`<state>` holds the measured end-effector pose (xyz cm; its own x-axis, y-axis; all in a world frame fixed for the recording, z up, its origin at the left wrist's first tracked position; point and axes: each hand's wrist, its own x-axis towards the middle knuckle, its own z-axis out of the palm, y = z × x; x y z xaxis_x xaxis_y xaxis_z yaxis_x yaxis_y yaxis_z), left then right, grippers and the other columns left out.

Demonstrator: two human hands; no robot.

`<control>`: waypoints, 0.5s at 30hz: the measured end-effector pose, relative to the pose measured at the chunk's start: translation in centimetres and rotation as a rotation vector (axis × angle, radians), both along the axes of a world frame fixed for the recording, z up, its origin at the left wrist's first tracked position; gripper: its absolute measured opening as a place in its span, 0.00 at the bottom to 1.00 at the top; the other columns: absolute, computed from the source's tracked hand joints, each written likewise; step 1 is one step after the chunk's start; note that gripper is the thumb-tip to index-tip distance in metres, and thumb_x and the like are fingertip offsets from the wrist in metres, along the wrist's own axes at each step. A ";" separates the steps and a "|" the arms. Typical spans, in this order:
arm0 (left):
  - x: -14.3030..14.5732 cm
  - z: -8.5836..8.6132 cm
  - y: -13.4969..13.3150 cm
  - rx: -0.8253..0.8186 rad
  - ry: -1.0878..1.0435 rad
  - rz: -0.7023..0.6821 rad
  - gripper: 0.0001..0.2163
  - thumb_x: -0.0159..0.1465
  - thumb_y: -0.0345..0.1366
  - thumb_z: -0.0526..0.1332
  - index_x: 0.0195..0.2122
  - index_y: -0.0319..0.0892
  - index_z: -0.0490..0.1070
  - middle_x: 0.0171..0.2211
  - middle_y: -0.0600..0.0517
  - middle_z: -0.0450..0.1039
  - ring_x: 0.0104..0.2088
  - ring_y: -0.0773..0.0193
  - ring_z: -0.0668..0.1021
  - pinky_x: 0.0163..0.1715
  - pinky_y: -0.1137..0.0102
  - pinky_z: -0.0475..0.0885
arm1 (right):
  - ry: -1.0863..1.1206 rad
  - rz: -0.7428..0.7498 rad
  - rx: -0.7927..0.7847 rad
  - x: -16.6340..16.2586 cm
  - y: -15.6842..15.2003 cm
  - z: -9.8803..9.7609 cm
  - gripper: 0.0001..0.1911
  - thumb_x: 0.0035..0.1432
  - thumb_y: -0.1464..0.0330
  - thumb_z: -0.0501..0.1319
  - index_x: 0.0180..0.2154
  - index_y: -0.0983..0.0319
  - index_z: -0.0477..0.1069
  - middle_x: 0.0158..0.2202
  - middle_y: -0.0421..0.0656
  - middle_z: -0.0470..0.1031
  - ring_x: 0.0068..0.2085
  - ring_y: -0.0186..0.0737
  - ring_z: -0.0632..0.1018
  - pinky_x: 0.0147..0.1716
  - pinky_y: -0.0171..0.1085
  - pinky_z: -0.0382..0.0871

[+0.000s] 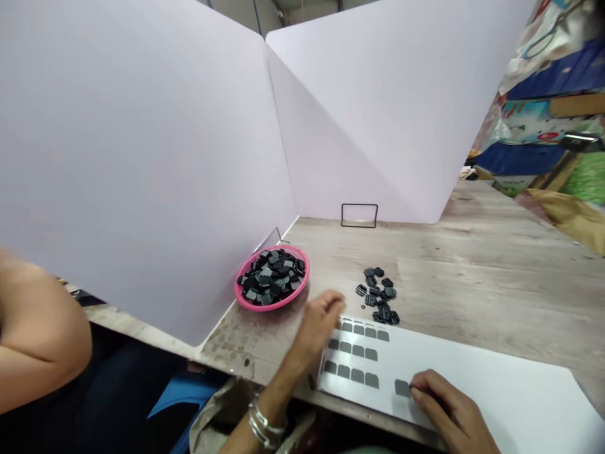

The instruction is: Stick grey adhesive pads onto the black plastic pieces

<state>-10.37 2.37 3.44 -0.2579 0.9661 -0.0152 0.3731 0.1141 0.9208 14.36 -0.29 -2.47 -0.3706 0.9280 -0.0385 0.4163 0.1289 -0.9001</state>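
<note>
A white sheet (439,359) lies along the table's front edge, with rows of dark grey rounded stickers (358,376) at its left end. My left hand (321,325) is over the sheet's upper left corner, fingers curled together; whatever they hold is hidden. Lower on the sheet, my right hand (449,403) has thumb and forefinger pinched at the right edge of a lone grey patch (403,388). Something small and dark shows at those fingertips, too small to name. Beyond the sheet lies a loose group of small black plastic pieces (378,296).
A pink basket (271,307) full of black and grey pieces stands left of my left hand. White upright panels (189,157) fence the table's left and back, with a wire stand (359,215) at the back one. Another person's arm (42,334) is at far left.
</note>
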 end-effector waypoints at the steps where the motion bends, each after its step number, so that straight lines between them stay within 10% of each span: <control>1: -1.6 1.2 0.2 0.068 0.158 0.090 0.10 0.60 0.37 0.54 0.39 0.41 0.72 0.25 0.52 0.72 0.26 0.62 0.74 0.29 0.69 0.68 | 0.022 -0.031 -0.025 0.1 0.0 0.2 0.17 0.58 0.53 0.53 0.28 0.57 0.67 0.25 0.40 0.68 0.29 0.40 0.69 0.28 0.34 0.63; 7: -6.6 4.2 2.8 0.326 0.889 0.335 0.14 0.62 0.36 0.54 0.46 0.37 0.70 0.51 0.39 0.67 0.55 0.46 0.64 0.56 0.53 0.54 | 0.062 -0.024 -0.103 0.4 0.5 0.8 0.15 0.59 0.56 0.53 0.32 0.59 0.69 0.30 0.40 0.71 0.34 0.40 0.71 0.33 0.34 0.64; 15: 1.5 -2.5 7.4 0.099 0.673 -0.287 0.11 0.60 0.35 0.57 0.44 0.42 0.72 0.38 0.48 0.73 0.40 0.58 0.74 0.42 0.66 0.67 | 0.052 0.039 -0.133 0.9 0.8 1.4 0.13 0.61 0.60 0.51 0.34 0.60 0.69 0.31 0.40 0.71 0.35 0.40 0.71 0.35 0.35 0.64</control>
<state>-8.89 9.79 0.98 0.0826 0.9855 0.1482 0.8635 -0.1450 0.4831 15.27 0.50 -1.02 -0.4109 0.9009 -0.1397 0.3656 0.0225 -0.9305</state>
